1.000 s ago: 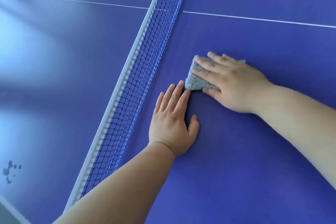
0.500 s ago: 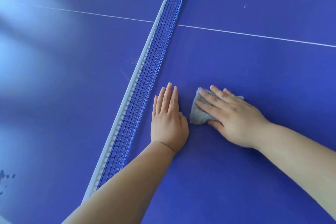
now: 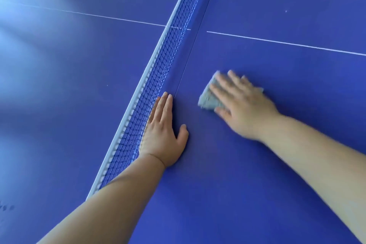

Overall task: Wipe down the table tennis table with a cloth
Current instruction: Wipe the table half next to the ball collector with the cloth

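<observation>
Wiping the bench (image 3: 247, 194) beside the net (image 3: 158, 77), we find the right hand (image 3: 244, 110) flat, fingers spread, pressing the grey cloth (image 3: 208, 100) to the surface a little right of the net; hand and cloth are blurred. The left hand (image 3: 163, 138) lies flat, fingers together, along the net's foot and holds nothing. We judge the step best served by even palm pressure, overlapping strokes, and working up to the net base without snagging the mesh.
</observation>
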`<move>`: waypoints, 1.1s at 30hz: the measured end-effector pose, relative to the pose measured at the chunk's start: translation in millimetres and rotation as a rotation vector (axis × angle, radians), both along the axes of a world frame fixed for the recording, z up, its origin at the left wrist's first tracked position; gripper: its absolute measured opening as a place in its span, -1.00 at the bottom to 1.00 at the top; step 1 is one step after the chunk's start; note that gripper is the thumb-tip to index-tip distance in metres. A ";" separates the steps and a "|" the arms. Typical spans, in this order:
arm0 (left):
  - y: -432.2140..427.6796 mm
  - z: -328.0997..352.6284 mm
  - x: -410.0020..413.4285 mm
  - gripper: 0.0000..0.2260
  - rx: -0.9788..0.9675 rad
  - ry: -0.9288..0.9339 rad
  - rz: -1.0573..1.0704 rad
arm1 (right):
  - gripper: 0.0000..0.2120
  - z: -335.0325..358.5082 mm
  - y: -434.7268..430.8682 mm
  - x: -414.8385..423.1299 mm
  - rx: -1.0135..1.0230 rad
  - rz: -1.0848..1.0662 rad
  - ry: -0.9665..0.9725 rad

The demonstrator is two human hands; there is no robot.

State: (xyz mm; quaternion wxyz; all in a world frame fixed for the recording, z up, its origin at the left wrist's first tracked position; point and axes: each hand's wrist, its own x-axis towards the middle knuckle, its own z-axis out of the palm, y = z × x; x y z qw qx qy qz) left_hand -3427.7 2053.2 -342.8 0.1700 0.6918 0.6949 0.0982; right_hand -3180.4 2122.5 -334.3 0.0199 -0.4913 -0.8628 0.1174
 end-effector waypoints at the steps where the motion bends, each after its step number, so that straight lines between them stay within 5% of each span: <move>1: 0.0 -0.4 -0.6 -0.23 -0.004 0.008 0.001 | -0.39 0.8 30.2 2.3 0.015 -0.116 -0.034; 5: -0.8 -0.4 0.5 -0.23 -0.020 0.006 0.004 | -0.39 8.7 109.0 -10.5 -0.002 -0.360 -0.090; 10: -1.2 1.2 0.1 -0.20 -0.021 -0.017 -0.002 | -0.43 1.6 43.7 -56.9 0.026 0.237 0.017; 12: -0.7 0.7 -0.3 -0.19 -0.014 -0.022 0.001 | -0.42 1.9 42.4 -50.0 -0.020 0.313 0.035; 19: 0.6 1.5 0.0 -0.20 -0.021 0.011 -0.001 | -0.39 9.1 153.7 -44.6 0.007 -0.264 -0.091; 26: 0.0 0.9 -0.4 -0.19 0.005 0.005 0.006 | -0.42 0.1 36.5 -56.5 -0.003 0.251 0.047; 33: -0.4 1.7 1.8 -0.20 -0.012 0.035 0.013 | -0.31 4.8 92.7 49.7 -0.005 -0.476 -0.106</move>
